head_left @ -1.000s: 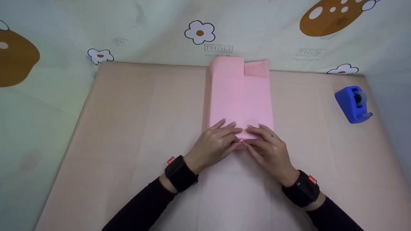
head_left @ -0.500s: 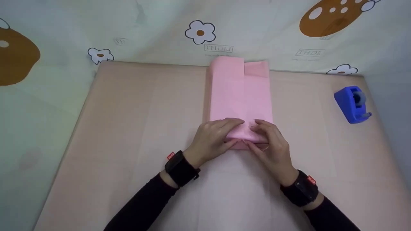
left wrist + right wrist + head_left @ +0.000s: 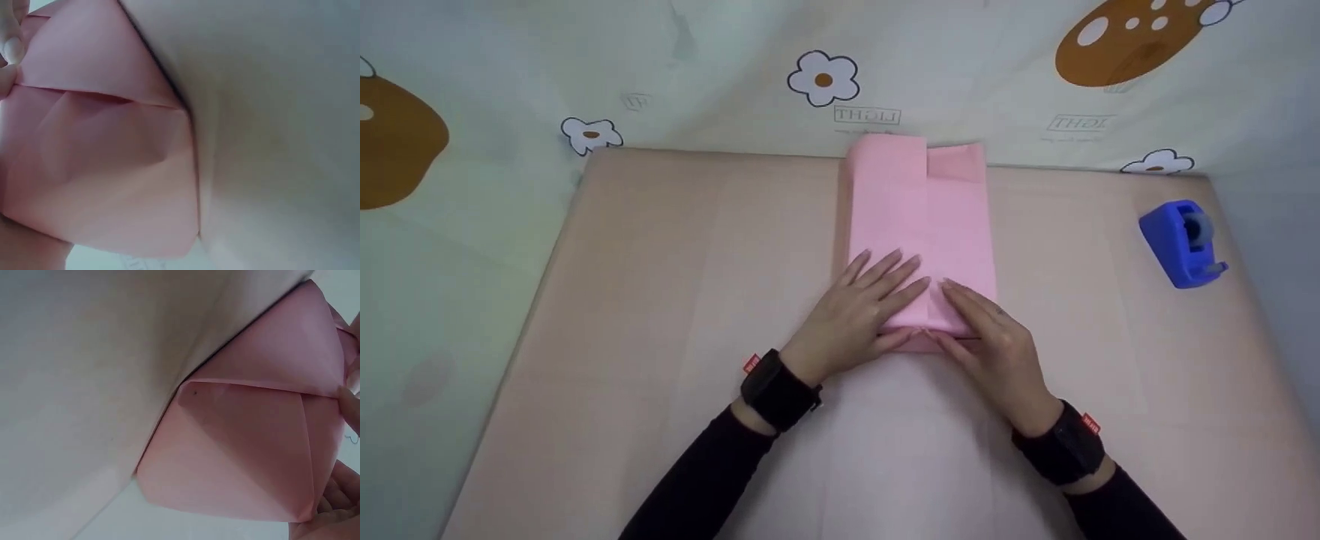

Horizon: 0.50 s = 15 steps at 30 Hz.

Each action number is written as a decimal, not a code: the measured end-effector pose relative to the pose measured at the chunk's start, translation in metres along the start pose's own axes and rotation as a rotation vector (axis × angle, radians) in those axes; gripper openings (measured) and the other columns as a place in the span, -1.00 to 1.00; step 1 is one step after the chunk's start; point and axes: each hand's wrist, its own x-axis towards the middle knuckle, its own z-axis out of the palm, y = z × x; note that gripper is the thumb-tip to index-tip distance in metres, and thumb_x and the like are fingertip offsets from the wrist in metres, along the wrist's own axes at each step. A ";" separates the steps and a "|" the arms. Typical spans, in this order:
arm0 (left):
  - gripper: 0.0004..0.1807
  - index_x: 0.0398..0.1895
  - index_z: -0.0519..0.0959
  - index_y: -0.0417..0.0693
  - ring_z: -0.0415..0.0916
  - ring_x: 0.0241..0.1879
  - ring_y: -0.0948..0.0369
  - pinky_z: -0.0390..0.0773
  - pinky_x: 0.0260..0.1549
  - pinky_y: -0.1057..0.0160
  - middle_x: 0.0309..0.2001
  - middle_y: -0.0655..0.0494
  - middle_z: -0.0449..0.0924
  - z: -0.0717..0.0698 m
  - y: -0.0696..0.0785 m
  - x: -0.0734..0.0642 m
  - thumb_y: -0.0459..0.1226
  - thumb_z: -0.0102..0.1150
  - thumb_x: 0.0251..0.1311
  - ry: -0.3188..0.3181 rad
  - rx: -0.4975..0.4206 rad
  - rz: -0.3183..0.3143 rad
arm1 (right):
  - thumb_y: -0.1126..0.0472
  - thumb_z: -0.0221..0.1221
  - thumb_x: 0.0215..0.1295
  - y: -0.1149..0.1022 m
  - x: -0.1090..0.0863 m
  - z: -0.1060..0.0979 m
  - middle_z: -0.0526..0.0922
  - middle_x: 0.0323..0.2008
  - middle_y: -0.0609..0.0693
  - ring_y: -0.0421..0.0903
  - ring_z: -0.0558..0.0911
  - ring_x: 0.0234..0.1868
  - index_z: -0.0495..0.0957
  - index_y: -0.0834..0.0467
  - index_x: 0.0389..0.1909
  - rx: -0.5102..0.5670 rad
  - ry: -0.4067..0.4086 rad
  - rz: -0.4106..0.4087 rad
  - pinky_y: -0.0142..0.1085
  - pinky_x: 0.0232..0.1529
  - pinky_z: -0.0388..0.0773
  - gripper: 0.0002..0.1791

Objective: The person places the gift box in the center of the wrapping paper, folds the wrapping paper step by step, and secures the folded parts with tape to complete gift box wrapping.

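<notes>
A pink paper-wrapped package (image 3: 889,217) lies lengthwise on the table, a seam running down its top. My left hand (image 3: 847,319) lies spread over its near left part, fingers straight and thumb at the near edge. On the near right part rests my right hand (image 3: 1001,349), fingers extended together; its thumb presses the same edge, where the two thumb tips meet. Both wrist views show the near end's paper folded into slanting creases, with a flap (image 3: 84,56) coming down from the top. The right thumb (image 3: 350,408) touches that flap's edge in the right wrist view.
A blue tape dispenser (image 3: 1177,244) with a roll of tape stands at the table's far right. At the package's far end, loose paper (image 3: 956,163) sticks out near the table's back edge. A flower-patterned curtain (image 3: 720,67) hangs behind the table (image 3: 660,262).
My left fingers have gone from bent near the edge to spread flat farther up the package. The right fingers have straightened on top. Both thumbs stay at the near edge.
</notes>
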 end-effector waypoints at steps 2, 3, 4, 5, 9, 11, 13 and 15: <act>-0.29 0.50 0.35 0.08 0.16 0.57 0.05 0.11 0.56 -0.05 0.55 0.07 0.26 0.001 0.001 0.000 0.17 0.06 0.38 -0.003 0.010 -0.011 | 0.32 0.55 -0.06 0.001 0.000 -0.001 0.70 0.16 0.12 0.08 0.69 0.16 0.57 0.18 0.27 0.001 0.006 0.010 -0.63 0.36 0.29 -0.24; -0.28 0.50 0.34 0.08 0.15 0.57 0.05 0.10 0.56 -0.06 0.55 0.08 0.26 0.001 0.001 0.000 0.19 0.04 0.38 -0.001 0.016 -0.019 | 0.32 0.56 -0.08 0.001 0.000 0.000 0.70 0.16 0.12 0.09 0.70 0.16 0.57 0.18 0.27 -0.001 0.009 0.010 -0.63 0.35 0.29 -0.23; -0.26 0.51 0.32 0.09 0.14 0.57 0.04 0.10 0.56 -0.06 0.55 0.09 0.25 0.002 0.002 0.000 0.22 0.02 0.38 0.001 0.023 -0.026 | 0.31 0.56 -0.09 0.001 0.000 0.000 0.71 0.15 0.12 0.09 0.70 0.15 0.57 0.18 0.27 -0.007 0.012 0.009 -0.64 0.35 0.29 -0.22; -0.24 0.52 0.31 0.10 0.13 0.58 0.04 0.09 0.57 -0.07 0.56 0.10 0.25 0.003 0.002 -0.001 0.24 0.01 0.37 0.000 0.036 -0.034 | 0.31 0.57 -0.10 0.001 0.001 0.001 0.71 0.14 0.12 0.09 0.71 0.13 0.57 0.18 0.26 -0.015 0.018 0.001 -0.63 0.35 0.29 -0.22; -0.19 0.54 0.28 0.16 0.12 0.58 0.04 0.08 0.56 -0.08 0.56 0.16 0.23 0.003 0.003 -0.002 0.31 -0.02 0.33 -0.012 0.068 -0.058 | 0.26 0.57 -0.08 0.000 0.001 0.003 0.72 0.12 0.11 0.08 0.72 0.11 0.58 0.17 0.26 -0.075 0.008 -0.034 -0.49 0.30 0.44 -0.23; -0.18 0.54 0.27 0.17 0.12 0.58 0.05 0.08 0.57 -0.07 0.57 0.17 0.22 0.002 0.003 -0.002 0.32 -0.01 0.32 -0.033 0.078 -0.063 | 0.24 0.56 -0.06 0.000 0.001 0.003 0.73 0.12 0.09 0.06 0.72 0.11 0.59 0.15 0.25 -0.105 -0.004 -0.048 -0.36 0.24 0.54 -0.26; -0.18 0.54 0.27 0.18 0.12 0.58 0.05 0.08 0.57 -0.07 0.57 0.17 0.22 0.000 0.003 -0.001 0.31 0.01 0.31 -0.047 0.070 -0.064 | 0.22 0.56 -0.04 0.000 0.001 0.003 0.73 0.12 0.09 0.05 0.72 0.11 0.60 0.14 0.25 -0.136 -0.017 -0.056 -0.23 0.16 0.59 -0.27; -0.18 0.54 0.28 0.17 0.12 0.58 0.05 0.08 0.57 -0.07 0.57 0.17 0.22 -0.001 0.004 0.001 0.31 0.04 0.30 -0.052 0.056 -0.067 | 0.21 0.55 -0.03 0.000 0.001 0.002 0.72 0.13 0.09 0.03 0.72 0.12 0.61 0.14 0.24 -0.153 -0.026 -0.060 -0.20 0.15 0.60 -0.29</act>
